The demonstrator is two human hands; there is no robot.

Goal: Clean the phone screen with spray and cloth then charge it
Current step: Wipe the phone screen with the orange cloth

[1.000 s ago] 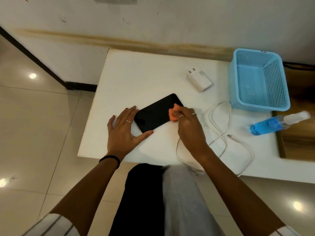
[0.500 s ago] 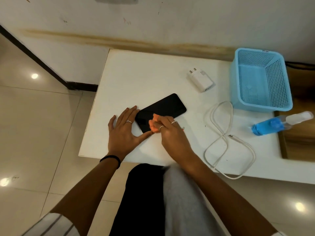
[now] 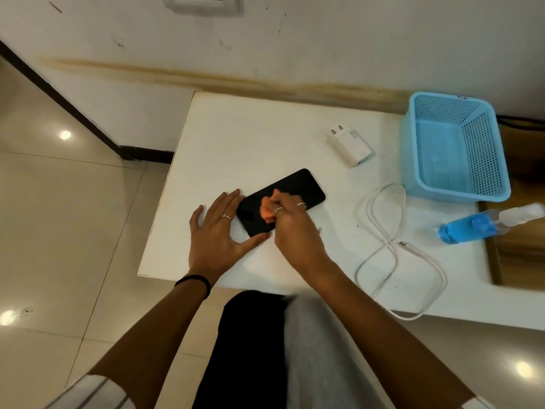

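Observation:
A black phone (image 3: 298, 184) lies screen up and slanted on the white table (image 3: 250, 137). My right hand (image 3: 292, 228) grips a small bunched orange cloth (image 3: 267, 211) and presses it on the middle of the screen. My left hand (image 3: 216, 231) lies flat on the table, fingers spread, with its fingers and thumb against the phone's near left corner. A white charger plug (image 3: 351, 146) lies further back. The white cable (image 3: 392, 246) loops on the table to the right. A spray bottle of blue liquid (image 3: 477, 225) lies on its side at the table's right edge.
An empty light blue mesh basket (image 3: 455, 146) stands at the back right of the table. A wall socket plate (image 3: 202, 2) sits on the wall above the table. Tiled floor lies to the left, and my knees are under the near edge.
My right hand has rubbed the cloth along the screen: from the far right end to the near left end, then back toward the middle. My left hand has stayed still.

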